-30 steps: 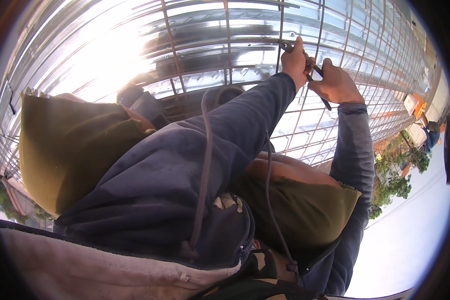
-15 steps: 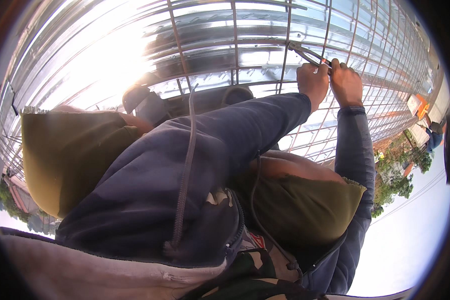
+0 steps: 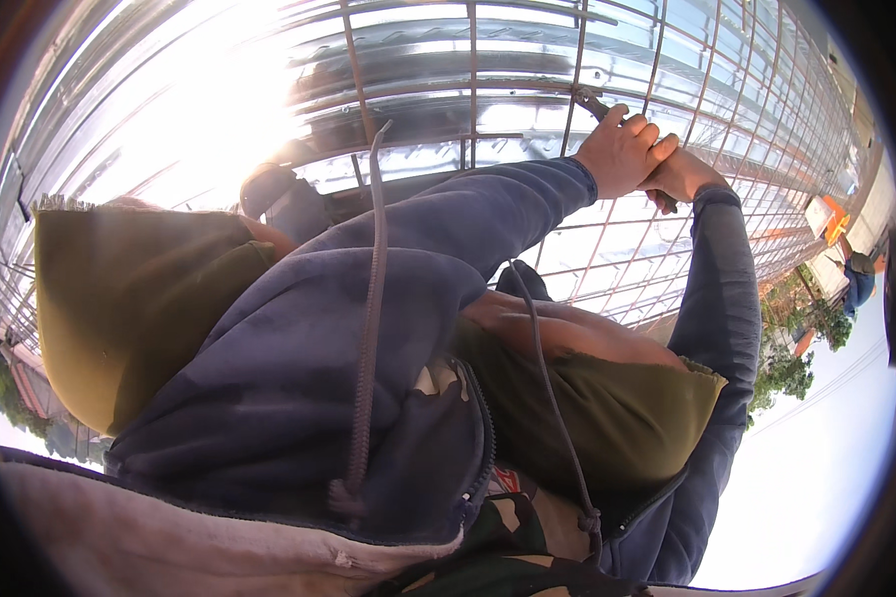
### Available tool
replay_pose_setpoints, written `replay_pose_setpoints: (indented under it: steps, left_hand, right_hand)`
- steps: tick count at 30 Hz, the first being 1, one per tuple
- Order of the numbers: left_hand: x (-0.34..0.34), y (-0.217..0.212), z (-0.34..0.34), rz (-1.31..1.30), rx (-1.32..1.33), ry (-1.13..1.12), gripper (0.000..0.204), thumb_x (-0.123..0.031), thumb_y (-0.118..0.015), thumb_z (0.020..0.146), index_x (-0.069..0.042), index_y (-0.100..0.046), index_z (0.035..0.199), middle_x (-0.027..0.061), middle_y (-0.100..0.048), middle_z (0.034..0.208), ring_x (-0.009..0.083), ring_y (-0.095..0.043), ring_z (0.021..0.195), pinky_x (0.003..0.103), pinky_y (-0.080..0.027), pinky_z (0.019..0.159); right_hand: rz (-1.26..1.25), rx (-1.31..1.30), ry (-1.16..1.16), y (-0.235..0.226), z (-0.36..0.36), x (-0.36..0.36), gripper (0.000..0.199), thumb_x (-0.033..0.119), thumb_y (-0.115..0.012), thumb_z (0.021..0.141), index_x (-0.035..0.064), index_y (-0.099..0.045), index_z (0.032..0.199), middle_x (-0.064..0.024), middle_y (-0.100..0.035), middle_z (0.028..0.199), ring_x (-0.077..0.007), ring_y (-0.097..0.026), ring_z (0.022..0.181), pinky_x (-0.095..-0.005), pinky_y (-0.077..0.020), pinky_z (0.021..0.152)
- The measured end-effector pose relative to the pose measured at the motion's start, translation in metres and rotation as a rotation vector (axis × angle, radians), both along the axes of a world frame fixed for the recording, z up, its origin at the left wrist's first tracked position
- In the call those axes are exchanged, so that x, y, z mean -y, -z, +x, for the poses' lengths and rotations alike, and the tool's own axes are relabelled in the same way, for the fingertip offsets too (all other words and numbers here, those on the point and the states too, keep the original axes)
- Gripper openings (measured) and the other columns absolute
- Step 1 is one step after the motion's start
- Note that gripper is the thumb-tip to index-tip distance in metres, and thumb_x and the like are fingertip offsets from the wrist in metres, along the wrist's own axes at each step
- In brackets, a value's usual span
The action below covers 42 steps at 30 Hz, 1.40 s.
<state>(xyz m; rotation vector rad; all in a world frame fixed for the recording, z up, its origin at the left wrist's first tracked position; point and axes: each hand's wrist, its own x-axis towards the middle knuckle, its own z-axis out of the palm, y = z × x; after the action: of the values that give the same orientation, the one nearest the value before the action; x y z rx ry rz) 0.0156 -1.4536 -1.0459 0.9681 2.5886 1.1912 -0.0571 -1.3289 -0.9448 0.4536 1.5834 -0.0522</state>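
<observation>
Lowered since half a second ago, the right hand now meets the left hand; both are clamped on one pair of pliers, its head at a crossing of the steel mesh. One red-and-white print on the clothing is too small to read.

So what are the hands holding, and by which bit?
Dark pliers, held by the handles with both hands: left hand and right hand.

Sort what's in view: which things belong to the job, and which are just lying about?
Job:
- dark tool, held in left hand and right hand
- bar grid, at the tool's head

Background, seemingly:
- orange object, far right
- trees, beyond the grid
</observation>
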Motion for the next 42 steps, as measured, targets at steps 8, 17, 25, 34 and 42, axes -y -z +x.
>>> replay_pose_setpoints:
  steps: [8,17,25,34,42]
  left_hand:
    - [-0.015,-0.024,-0.056,0.062,0.233,0.316,0.020,-0.022,-0.070,0.091,-0.011,-0.073,0.108,0.0131,-0.077,0.090,0.0313,-0.077,0.087,0.043,-0.058,0.073]
    - [-0.024,-0.008,-0.002,-0.011,0.027,0.005,0.046,-0.017,-0.067,0.094,-0.006,-0.065,0.138,0.0177,-0.067,0.131,0.0335,-0.058,0.133,0.063,-0.036,0.119]
    - [-0.005,0.007,-0.006,0.095,-0.217,0.007,0.028,-0.016,-0.065,0.095,-0.010,-0.067,0.121,0.0079,-0.072,0.108,0.0260,-0.067,0.115,0.056,-0.042,0.115]
    - [-0.004,-0.012,-0.069,0.023,0.352,0.165,0.026,-0.024,-0.074,0.081,-0.008,-0.077,0.101,0.0163,-0.078,0.088,0.0353,-0.077,0.085,0.047,-0.061,0.078]
    - [-0.025,-0.008,-0.023,0.095,0.117,-0.216,0.036,-0.032,-0.078,0.082,-0.012,-0.072,0.112,0.0059,-0.074,0.103,0.0244,-0.070,0.104,0.045,-0.049,0.093]
  right_hand:
    - [0.147,-0.789,-0.640,-0.056,0.054,-0.006,0.038,0.019,-0.078,0.088,0.0079,-0.062,0.121,-0.0148,-0.073,0.098,-0.0321,-0.074,0.096,-0.0468,-0.0581,0.088]
    - [0.059,-1.027,-0.717,0.032,0.070,-0.084,0.011,0.022,-0.064,0.097,0.0165,-0.063,0.107,-0.0072,-0.073,0.090,-0.0334,-0.074,0.087,-0.0479,-0.0592,0.073]
    - [-0.251,-0.792,-0.518,0.006,0.064,-0.068,0.031,0.022,-0.084,0.088,0.0040,-0.073,0.111,-0.0160,-0.076,0.080,-0.0328,-0.076,0.071,-0.0450,-0.0594,0.064]
    - [0.262,-0.974,-1.109,-0.037,0.049,0.009,0.066,0.032,-0.087,0.083,0.0139,-0.053,0.137,-0.0063,-0.069,0.109,-0.0275,-0.069,0.111,-0.0498,-0.0489,0.111]
    - [0.223,-0.747,-0.969,-0.019,0.016,-0.021,0.015,0.019,-0.061,0.098,0.0122,-0.070,0.107,-0.0112,-0.079,0.097,-0.0317,-0.078,0.091,-0.0460,-0.0614,0.082]
